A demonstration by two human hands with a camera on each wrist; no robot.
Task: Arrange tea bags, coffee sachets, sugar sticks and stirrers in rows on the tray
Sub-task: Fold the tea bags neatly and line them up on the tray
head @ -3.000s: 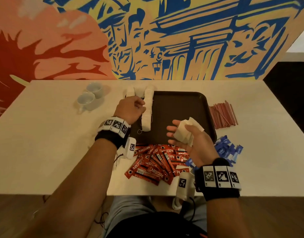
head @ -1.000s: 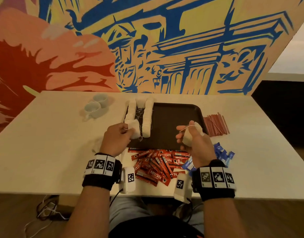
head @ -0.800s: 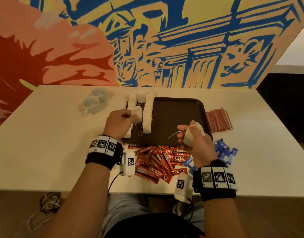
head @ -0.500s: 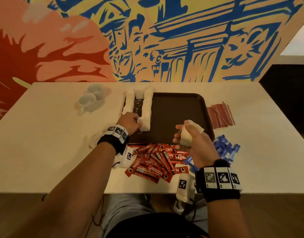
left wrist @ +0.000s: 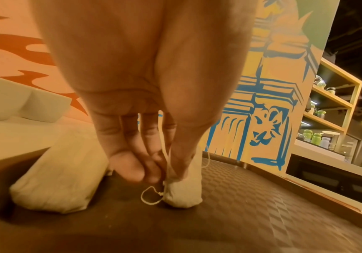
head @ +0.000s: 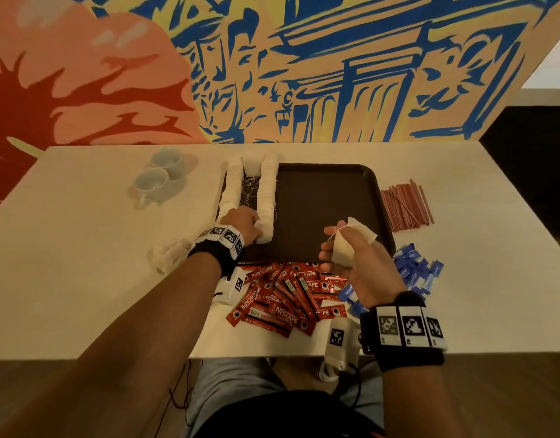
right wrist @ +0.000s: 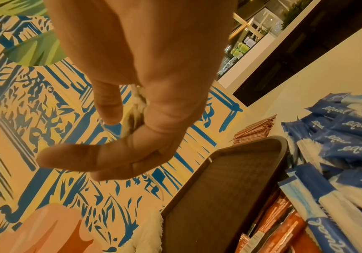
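The left hand [head: 245, 223] is pinching a tea bag [left wrist: 183, 193] on the tray [head: 322, 213] — the right hand [head: 356, 260] is gripping spare tea bags [head: 345, 248] over it; coffee sachets [head: 288, 292] are crowding the tray's near edge.

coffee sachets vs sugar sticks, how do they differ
The coffee sachets are red, piled at the table's near edge before the tray. The sugar sticks are blue and white, heaped right of the tray's near corner. Both are loose piles off the tray.

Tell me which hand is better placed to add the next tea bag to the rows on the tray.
Left hand: it is setting a tea bag at the rows' near end; the right hand only holds spare bags above the tray.
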